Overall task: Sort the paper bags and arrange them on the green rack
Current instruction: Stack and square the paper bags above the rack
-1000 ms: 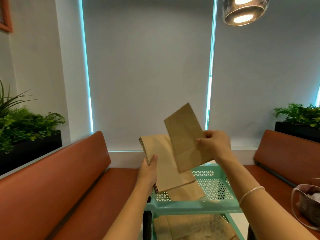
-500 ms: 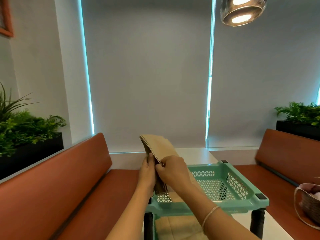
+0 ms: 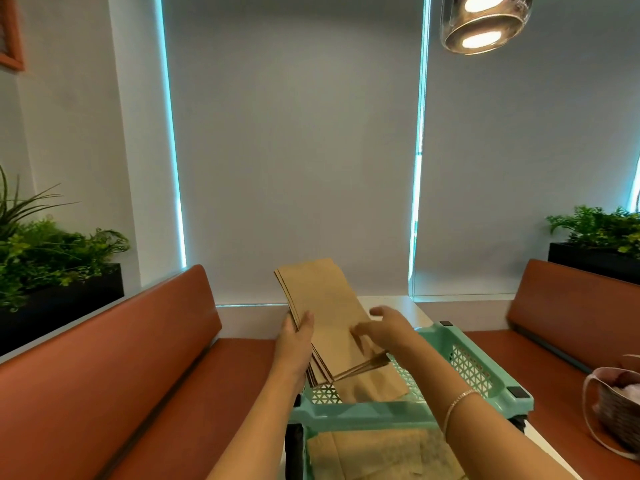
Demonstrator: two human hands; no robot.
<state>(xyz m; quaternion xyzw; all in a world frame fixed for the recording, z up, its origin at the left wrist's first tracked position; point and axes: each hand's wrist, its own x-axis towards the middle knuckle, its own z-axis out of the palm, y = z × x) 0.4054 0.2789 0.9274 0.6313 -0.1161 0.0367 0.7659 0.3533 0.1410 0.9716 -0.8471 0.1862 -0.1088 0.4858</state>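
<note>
We see the left hand (image 3: 298, 336) gripping a tilted stack of bags (image 3: 329, 317) above the rack's (image 3: 485, 358) top-left corner, while the blurred right hand (image 3: 384, 327) rests on it, fingers loose.

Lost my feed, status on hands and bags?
Left hand grips bag stack over green rack. Right hand open, on stack face. One bag in top tray. Nothing blocking.

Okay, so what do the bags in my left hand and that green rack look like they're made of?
The stack of bags looks like matte brown kraft paper: flat, creased, with thin layered edges. The green rack looks like moulded plastic with a slight sheen; its walls are pierced with a triangular lattice. The black corner caps are probably plastic too, though that is less certain.
</note>
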